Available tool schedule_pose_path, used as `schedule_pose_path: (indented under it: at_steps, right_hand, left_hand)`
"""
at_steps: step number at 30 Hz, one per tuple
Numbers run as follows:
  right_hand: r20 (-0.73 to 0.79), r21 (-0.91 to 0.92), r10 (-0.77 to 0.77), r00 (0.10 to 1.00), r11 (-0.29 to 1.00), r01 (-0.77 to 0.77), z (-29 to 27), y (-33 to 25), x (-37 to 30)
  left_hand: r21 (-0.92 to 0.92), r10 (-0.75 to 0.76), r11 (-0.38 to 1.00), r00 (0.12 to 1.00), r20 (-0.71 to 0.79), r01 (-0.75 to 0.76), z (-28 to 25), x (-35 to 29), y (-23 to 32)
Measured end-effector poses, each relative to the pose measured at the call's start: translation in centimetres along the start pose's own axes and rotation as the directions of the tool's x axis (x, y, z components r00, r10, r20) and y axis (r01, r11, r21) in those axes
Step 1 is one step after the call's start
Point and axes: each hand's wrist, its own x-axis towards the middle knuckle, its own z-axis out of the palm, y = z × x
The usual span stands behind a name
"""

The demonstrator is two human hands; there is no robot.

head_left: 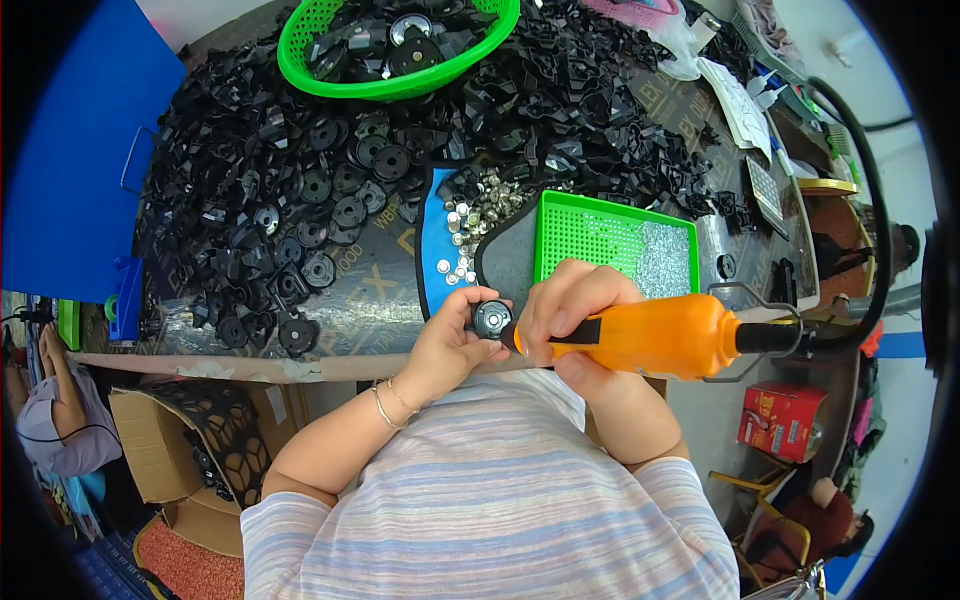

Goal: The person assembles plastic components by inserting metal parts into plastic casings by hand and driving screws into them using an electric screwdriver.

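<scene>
Pinched between thumb and fingertips, a round dark part (492, 319) sits snugly in the left hand (447, 340), its flat face turned up toward the camera! And across from it, the right hand (575, 318) wraps firmly around an orange power tool (665, 335), which lies nearly level, its back end pointing off to the right, its nose aimed straight at that part. Are tool and part touching? Too close to call: the right hand's fingers crowd the spot. All this goes on just in front of the striped shirt (490, 470), at the near edge of the table (375, 305).

Right behind the right hand, a green perforated tray (590, 235) carries a pile of small silvery pieces (666, 260) on its right side. To its left, a blue-edged mat (432, 245), strewn with shiny metal caps (462, 238). And what a spread beyond: black plastic parts (290, 180) heaped across the tabletop, with a round green basket (400, 91) at the far side, loaded with more of them. A black cable (882, 210) arches down the right side. Below the table on the left stands an open cardboard box (150, 440); on the right, a red box (782, 420).
</scene>
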Motion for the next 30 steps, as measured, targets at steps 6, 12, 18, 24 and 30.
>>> schedule_pose_path:
  at_steps: [6, 12, 18, 24, 30]
  right_hand:
    - [0.032, 0.399, -0.157, 0.987, 0.907, 0.131, -1.6, -2.3, 0.9]
    - [-0.108, 0.378, -0.126, 0.986, 0.912, 0.158, -4.2, -2.9, -0.5]
    - [-0.094, 0.263, -0.182, 0.979, 0.944, 0.201, -4.1, -2.7, -0.8]
    - [-0.168, 0.257, -0.16, 0.973, 0.945, 0.2, -5.8, -3.0, -0.9]
    - [-0.106, 0.194, -0.201, 0.974, 0.956, 0.219, -5.7, -2.5, -0.9]
  left_hand:
    - [-0.042, -0.037, 0.999, 0.996, -0.085, 0.033, 0.5, -0.4, -0.8]
    - [0.558, 0.712, 0.544, 0.697, 0.087, -0.626, -1.3, 4.2, 11.7]
    - [0.98, 0.761, 0.063, 0.644, 0.076, -0.19, -5.5, 4.4, 21.0]
    - [0.986, 0.487, 0.079, 0.858, -0.164, 0.144, -11.3, -5.9, 15.9]
    - [0.884, 0.513, 0.051, 0.747, -0.422, 0.464, -11.1, -11.5, 9.3]
